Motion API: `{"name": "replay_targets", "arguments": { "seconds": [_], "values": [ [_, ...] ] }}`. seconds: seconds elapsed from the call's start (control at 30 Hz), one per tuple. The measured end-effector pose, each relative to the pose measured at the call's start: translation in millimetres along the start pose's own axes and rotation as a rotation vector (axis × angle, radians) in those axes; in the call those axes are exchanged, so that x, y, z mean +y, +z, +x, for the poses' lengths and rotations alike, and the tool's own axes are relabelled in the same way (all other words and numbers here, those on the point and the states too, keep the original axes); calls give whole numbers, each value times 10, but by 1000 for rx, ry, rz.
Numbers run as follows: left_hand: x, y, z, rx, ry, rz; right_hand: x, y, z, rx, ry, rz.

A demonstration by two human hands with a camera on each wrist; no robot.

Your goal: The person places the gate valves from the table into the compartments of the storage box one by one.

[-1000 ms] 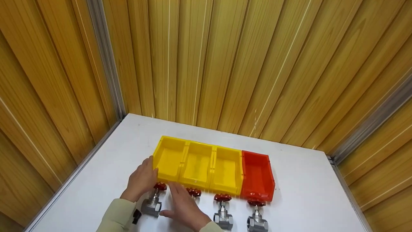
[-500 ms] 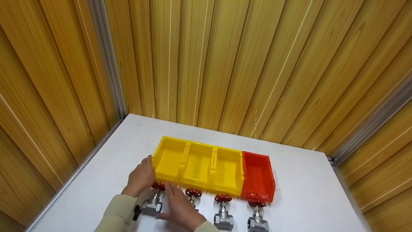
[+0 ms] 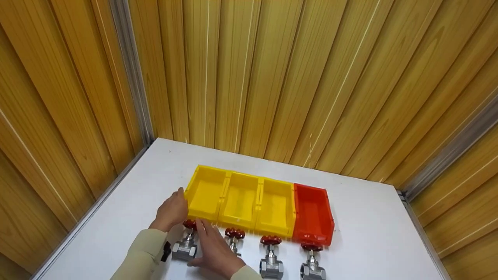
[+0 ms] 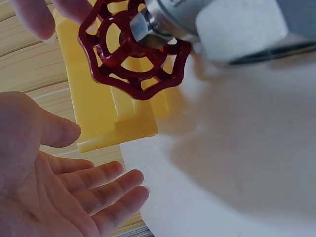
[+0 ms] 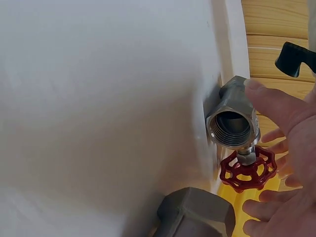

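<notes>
My left hand (image 3: 171, 210) is at the left side of the row of yellow bins (image 3: 206, 194), fingers extended; whether it touches the bin wall I cannot tell. My right hand (image 3: 216, 249) is just right of the leftmost gate valve (image 3: 184, 251), a grey metal body with a red handwheel (image 4: 140, 75). In the left wrist view, the left palm (image 4: 54, 192) faces up with loose fingers and nothing in them. In the right wrist view, the right thumb (image 5: 271, 101) lies at the valve body (image 5: 237, 101); contact is unclear. The right fingers are spread near the handwheel.
Three more valves stand to the right: the second (image 3: 234, 235), third (image 3: 271, 264) and fourth (image 3: 312, 268). A red bin (image 3: 313, 214) adjoins the yellow ones. Everything is on a white tabletop (image 3: 373, 225), with wood-patterned walls (image 3: 272, 77) behind and beside it.
My right hand has shifted slightly left toward the leftmost valve, uncovering more of the second valve. The left hand has moved back a little, its thumb no longer showing at the bin's corner.
</notes>
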State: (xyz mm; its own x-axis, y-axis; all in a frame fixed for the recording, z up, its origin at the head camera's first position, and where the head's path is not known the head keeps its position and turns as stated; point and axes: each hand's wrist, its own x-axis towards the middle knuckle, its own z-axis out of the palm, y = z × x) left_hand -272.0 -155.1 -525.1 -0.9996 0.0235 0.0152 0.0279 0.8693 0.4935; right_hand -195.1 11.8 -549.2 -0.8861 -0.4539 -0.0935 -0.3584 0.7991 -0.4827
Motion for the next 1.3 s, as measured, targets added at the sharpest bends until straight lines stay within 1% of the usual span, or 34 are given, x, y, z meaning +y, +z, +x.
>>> {"name": "replay_targets", "arguments": {
  "seconds": [0.27,0.43,0.67,0.93,1.0,1.07,1.2,1.3],
  "values": [
    [20,-3,55,-16,-16,-72,-2,59,43,10,-11,-11],
    [41,9,102,-29,-23,-86,7,67,71,13,-19,-12],
    [11,35,175,-63,-54,-66,57,103,67,22,-28,-59],
    [-9,50,230,-51,-41,-24,55,109,110,17,-28,-58],
    [1,50,248,-64,-59,-30,53,108,118,16,-30,-51],
    [7,47,268,-70,-62,-25,45,105,127,13,-29,-33],
    [0,48,299,-76,-63,24,26,108,143,3,-19,-4],
    [-18,56,309,-80,-66,63,11,120,156,0,-14,-20]
  ]
}}
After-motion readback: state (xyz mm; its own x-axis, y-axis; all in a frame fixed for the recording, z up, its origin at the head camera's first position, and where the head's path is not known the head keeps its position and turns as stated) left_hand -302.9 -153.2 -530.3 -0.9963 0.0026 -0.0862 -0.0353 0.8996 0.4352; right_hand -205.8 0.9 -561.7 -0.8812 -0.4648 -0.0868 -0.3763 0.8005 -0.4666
